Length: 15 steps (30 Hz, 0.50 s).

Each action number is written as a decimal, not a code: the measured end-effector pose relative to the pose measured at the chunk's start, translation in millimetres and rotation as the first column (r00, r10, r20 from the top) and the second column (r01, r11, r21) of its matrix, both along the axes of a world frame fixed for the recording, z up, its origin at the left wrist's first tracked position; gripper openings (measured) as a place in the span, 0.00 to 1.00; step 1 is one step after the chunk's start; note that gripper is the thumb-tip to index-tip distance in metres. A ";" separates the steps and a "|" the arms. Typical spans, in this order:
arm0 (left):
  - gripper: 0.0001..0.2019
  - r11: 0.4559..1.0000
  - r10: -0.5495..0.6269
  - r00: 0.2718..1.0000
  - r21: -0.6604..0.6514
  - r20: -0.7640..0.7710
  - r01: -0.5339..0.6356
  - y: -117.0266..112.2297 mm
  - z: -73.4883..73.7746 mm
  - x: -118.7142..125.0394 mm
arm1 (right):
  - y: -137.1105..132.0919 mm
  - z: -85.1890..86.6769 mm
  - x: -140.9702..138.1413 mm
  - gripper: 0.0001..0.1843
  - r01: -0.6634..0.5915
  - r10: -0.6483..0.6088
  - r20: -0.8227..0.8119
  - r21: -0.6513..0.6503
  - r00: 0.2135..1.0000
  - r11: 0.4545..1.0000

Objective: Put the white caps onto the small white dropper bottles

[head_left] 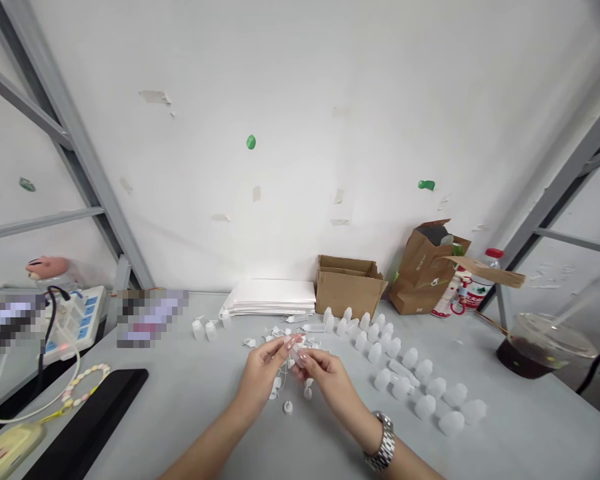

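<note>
Both hands meet above the middle of the table [200, 427]. My left hand [263, 370] pinches the upper end of a small translucent plastic bottle [295, 354], while the fingers of my right hand [330, 380] close around its lower end. Fingers cover much of the bottle, so its details are hidden. Around and behind the hands lie several loose white caps [288, 407], some with thin straps. To the right, several translucent bottles [425, 407] stand in loose rows, with a few lying down. A few white-capped bottles [211, 331] stand at the left back.
White sheets [270, 297] and a cardboard box [350, 287] sit against the wall. At right are a paper bag [415, 283], a red-capped bottle [487, 273] and a drink cup [540, 347]. A black strip [93, 427], beaded loop [75, 387] and power strip [83, 323] lie left.
</note>
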<state>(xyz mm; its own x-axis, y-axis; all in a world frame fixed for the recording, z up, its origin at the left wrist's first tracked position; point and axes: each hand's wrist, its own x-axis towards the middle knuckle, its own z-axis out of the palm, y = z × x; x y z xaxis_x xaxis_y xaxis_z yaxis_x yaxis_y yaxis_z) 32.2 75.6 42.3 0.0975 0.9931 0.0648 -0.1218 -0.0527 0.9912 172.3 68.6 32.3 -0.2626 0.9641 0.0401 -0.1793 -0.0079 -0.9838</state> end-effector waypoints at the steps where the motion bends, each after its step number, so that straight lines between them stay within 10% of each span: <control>1: 0.17 1.000 0.031 1.000 0.006 -0.002 -0.031 0.6 -0.1 -0.2 | 0.8 -1.3 -0.3 0.17 0.045 -0.047 0.040 0.031 0.998 0.998; 15: 0.23 0.966 -0.114 0.963 -0.198 0.244 0.164 2.6 7.6 2.0 | -2.9 -1.5 -1.7 0.21 -0.311 0.200 -0.396 -0.239 0.896 0.920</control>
<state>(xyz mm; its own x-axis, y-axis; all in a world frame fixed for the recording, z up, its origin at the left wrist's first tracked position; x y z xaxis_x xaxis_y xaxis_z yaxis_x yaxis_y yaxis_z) 34.2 78.3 50.0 0.2429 0.9637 -0.1110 -0.3370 0.1911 0.9219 170.6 65.7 30.7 -0.5226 0.8477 -0.0907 -0.4695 -0.3749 -0.7994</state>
